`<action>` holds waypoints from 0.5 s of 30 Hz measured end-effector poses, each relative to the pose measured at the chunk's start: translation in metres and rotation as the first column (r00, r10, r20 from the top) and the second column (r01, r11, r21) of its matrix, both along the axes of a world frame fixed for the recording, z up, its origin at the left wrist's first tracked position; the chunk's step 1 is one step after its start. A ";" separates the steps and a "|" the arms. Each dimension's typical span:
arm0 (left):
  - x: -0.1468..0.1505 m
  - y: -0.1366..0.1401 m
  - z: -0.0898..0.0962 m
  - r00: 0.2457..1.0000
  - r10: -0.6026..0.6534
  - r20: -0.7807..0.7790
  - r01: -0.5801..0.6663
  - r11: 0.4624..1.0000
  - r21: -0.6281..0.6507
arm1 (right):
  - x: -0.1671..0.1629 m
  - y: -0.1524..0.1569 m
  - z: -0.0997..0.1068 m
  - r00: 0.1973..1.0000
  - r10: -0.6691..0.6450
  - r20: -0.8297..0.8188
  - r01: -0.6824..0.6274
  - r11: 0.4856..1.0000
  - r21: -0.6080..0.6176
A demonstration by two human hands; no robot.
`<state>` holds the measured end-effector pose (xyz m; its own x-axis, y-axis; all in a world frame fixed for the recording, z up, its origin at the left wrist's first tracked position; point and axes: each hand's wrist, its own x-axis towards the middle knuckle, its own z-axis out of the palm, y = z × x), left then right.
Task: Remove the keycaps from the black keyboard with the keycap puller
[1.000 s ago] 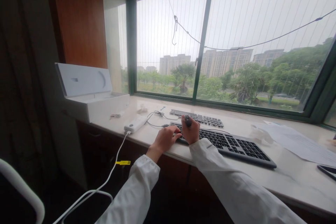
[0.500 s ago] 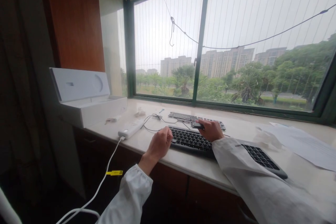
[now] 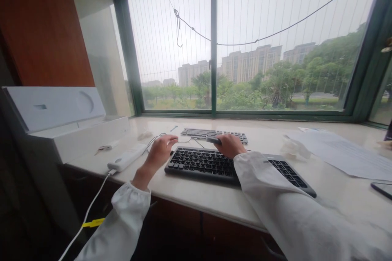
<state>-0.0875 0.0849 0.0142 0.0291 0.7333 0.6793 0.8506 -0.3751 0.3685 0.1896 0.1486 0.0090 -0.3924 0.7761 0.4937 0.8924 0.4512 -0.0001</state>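
Note:
A black keyboard [image 3: 199, 163] lies along the front of the white counter, its middle-right part covered by my right sleeve. My right hand [image 3: 232, 145] is above its back edge, closed round a dark elongated object [image 3: 213, 140] whose kind I cannot make out. At the keyboard's left end is my left hand [image 3: 159, 151], thumb and fingers drawn together and pointing right. Whatever the left fingers hold, if anything, is too small to name. A second, slimmer keyboard [image 3: 199, 133] lies behind the first, partly hidden by my right hand.
On the left, an open white box [image 3: 88, 136] stands near a white power strip [image 3: 127, 158] with its cord. A thin dark cable [image 3: 153, 140] runs behind my left hand. Papers [image 3: 339, 153], crumpled clear plastic [image 3: 295, 149] and a phone [image 3: 384, 189] lie on the right.
My view has turned right. The left hand has shifted off the keyboard's left corner, its fist loosened into extended fingers. My right hand keeps the dark object over the keyboard's back edge.

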 end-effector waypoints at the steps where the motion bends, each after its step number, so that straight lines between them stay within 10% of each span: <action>1: -0.001 0.013 0.008 1.000 -0.001 -0.031 0.000 0.999 -0.044 | 0.000 -0.001 0.000 1.000 -0.004 0.000 0.004 1.000 -0.005; 7: 0.002 0.101 0.034 0.967 -0.012 -0.254 -0.062 0.958 -0.279 | 0.000 -0.001 0.000 0.999 -0.014 -0.034 0.013 1.000 -0.013; 15: 0.000 0.161 -0.004 0.952 -0.060 -0.299 -0.053 0.933 -0.357 | -0.001 0.001 -0.002 0.998 -0.011 -0.055 0.009 0.999 -0.031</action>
<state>-0.0873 0.2456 0.0100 0.1931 0.9237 0.3309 0.9407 -0.2701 0.2052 0.1883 0.1497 0.0065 -0.3572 0.7949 0.4904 0.8952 0.4412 -0.0631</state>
